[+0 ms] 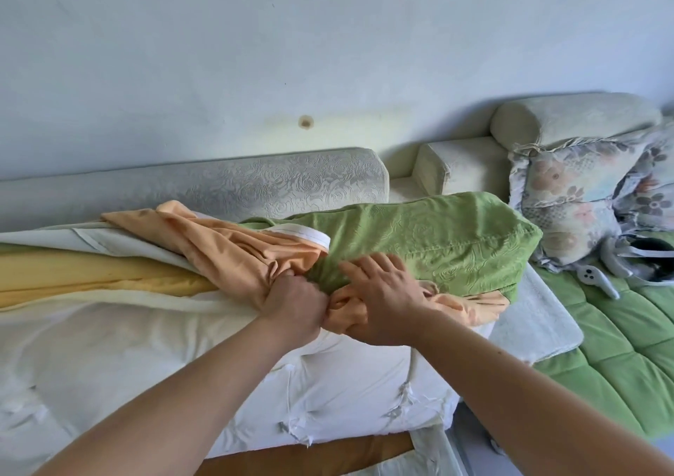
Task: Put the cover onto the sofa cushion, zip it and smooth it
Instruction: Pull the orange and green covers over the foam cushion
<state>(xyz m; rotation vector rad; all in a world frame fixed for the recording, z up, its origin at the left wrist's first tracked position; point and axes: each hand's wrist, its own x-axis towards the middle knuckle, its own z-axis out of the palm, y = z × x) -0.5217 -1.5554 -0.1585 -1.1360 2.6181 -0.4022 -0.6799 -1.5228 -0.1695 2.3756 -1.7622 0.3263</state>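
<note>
Green embossed cover [437, 242] sheathes the right end of the sofa cushion [91, 275], peach lining [233, 249] bunched at its mouth; left hand [291, 311] fists that bunch; right hand [379, 297] pinches lining, fingers splayed on green.

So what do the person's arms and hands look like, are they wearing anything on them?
Nothing is worn that shows. The left hand and right hand are bare, without gloves, rings or a watch in sight. Both forearms are bare too, with no sleeves reaching into view.
</note>
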